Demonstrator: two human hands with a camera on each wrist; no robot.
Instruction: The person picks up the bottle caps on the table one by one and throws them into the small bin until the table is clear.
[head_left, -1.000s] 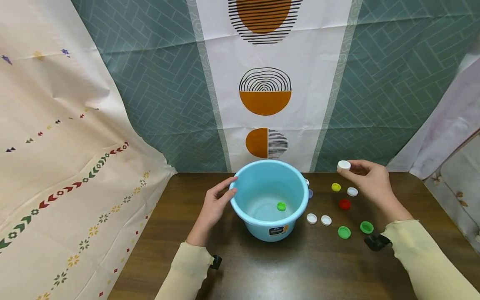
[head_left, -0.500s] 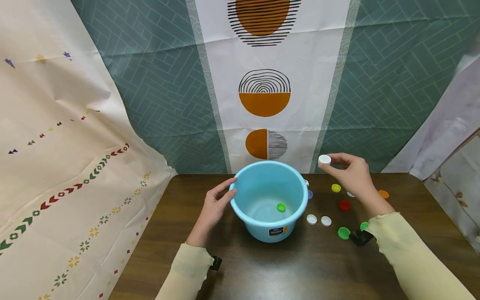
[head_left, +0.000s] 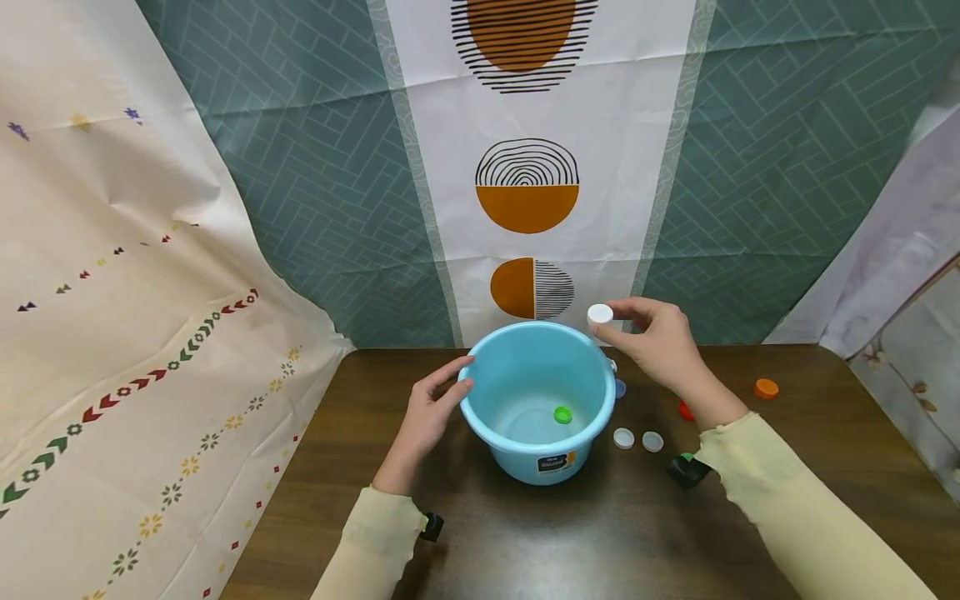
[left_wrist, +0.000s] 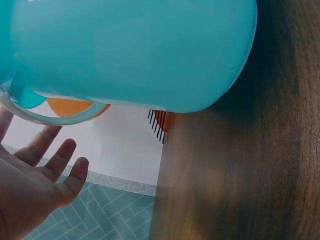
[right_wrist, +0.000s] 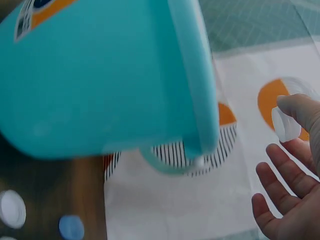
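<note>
A light blue plastic tub (head_left: 536,458) stands on the table, with a green bottle cap (head_left: 562,414) on its floor. My left hand (head_left: 427,417) is at its left side, index finger and thumb tips touching the rim; in the left wrist view the other fingers (left_wrist: 67,155) spread loosely below the tub's handle (left_wrist: 65,119). Between thumb and index finger my right hand (head_left: 656,342) pinches a white bottle cap (head_left: 600,314), up at the tub's right back rim. The right wrist view shows this cap (right_wrist: 286,125) too, the remaining fingers apart from it.
Right of the tub lie two white caps (head_left: 623,438), a blue cap (head_left: 619,388) and an orange cap (head_left: 767,388). A red cap (head_left: 686,410) is partly hidden by my right arm. Patterned cloth (head_left: 322,208) hangs behind the dark wooden table (head_left: 525,550).
My right hand has carried the white bottle cap leftward and slightly up to the tub's rim. Its arm uncovered the orange cap and now hides the yellow one. My left hand stayed in place.
</note>
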